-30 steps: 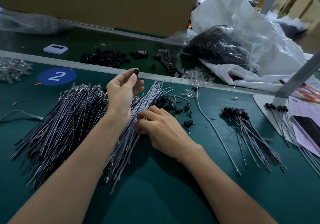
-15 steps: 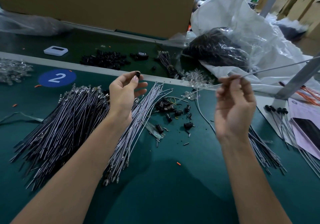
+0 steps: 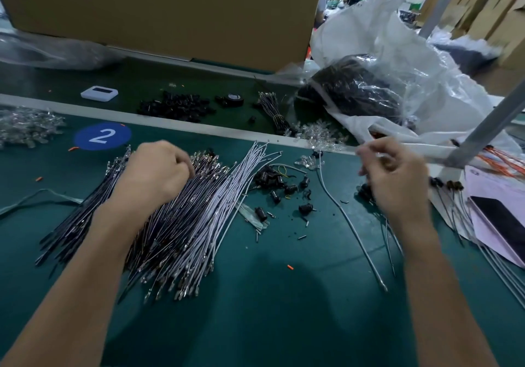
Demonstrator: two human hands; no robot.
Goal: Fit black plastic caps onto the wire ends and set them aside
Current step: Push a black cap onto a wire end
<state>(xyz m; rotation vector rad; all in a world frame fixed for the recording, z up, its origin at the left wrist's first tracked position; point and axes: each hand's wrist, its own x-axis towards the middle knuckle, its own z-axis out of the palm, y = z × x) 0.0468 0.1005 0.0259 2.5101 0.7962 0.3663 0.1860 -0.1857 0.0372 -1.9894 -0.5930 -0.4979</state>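
Resting the left hand [image 3: 159, 170] knuckles-up on the pile of wires [image 3: 184, 224], fingers curling under and out of sight, so being unable to tell the grip. Holding the right hand [image 3: 397, 185] raised over the green table [image 3: 284, 324], blurred, fingers bending loosely, grip likewise being impossible to tell. Leaving loose black caps [image 3: 277, 182] lying between the hands, capped wires [image 3: 451, 185] lying just beyond the right hand

Left forearm: bare, entering from lower left, angled up and inward. Left hand [image 3: 159, 170]: back up, knuckles forward, fingers curled under palm, tips hidden; hold unclear. Right forearm: bare, entering from lower right. Right hand [image 3: 397, 180]: held above tabletop, blurred, fingers [image 3: 375, 151] bent, tips drawn together; grip unclear.
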